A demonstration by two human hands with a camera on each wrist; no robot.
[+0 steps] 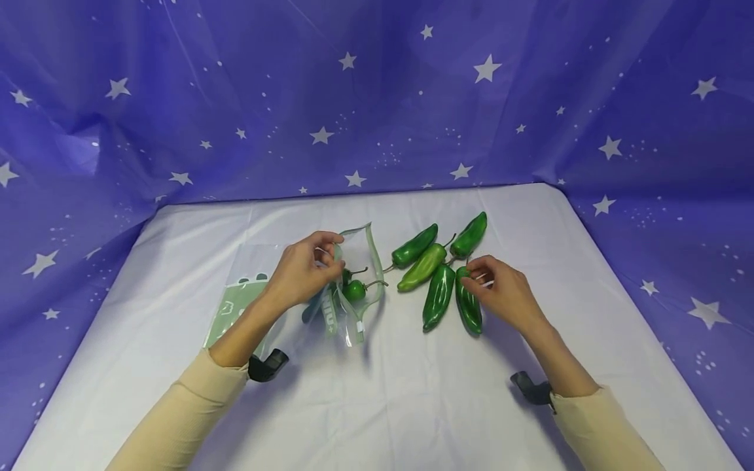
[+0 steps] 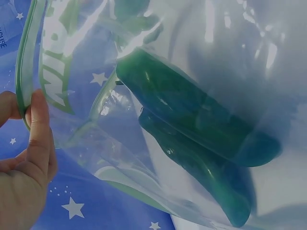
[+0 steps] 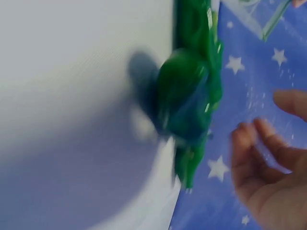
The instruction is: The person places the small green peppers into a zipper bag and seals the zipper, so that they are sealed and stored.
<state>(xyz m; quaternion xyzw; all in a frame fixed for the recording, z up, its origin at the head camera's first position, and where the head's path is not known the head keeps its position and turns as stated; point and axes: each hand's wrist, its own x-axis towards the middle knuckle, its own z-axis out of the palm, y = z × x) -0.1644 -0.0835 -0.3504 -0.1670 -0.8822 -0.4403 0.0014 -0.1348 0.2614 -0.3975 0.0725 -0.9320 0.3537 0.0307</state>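
Head view: our left hand (image 1: 303, 269) pinches a clear bag (image 1: 330, 315) with peppers (image 1: 355, 290) inside. Our right hand (image 1: 505, 288), loosely spread, hovers near another pepper (image 1: 469, 309).

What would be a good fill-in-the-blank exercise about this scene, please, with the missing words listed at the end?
1. In the head view, ____ loose peppers are outside the open bag.
2. In that view, the open bag appears to the ____ of the loose peppers.
3. The left hand pinches the open bag's rim, while the right hand is close to a green ____.
4. The blue cloth is printed with white, five-pointed ____.

Missing words: five; left; pepper; stars.
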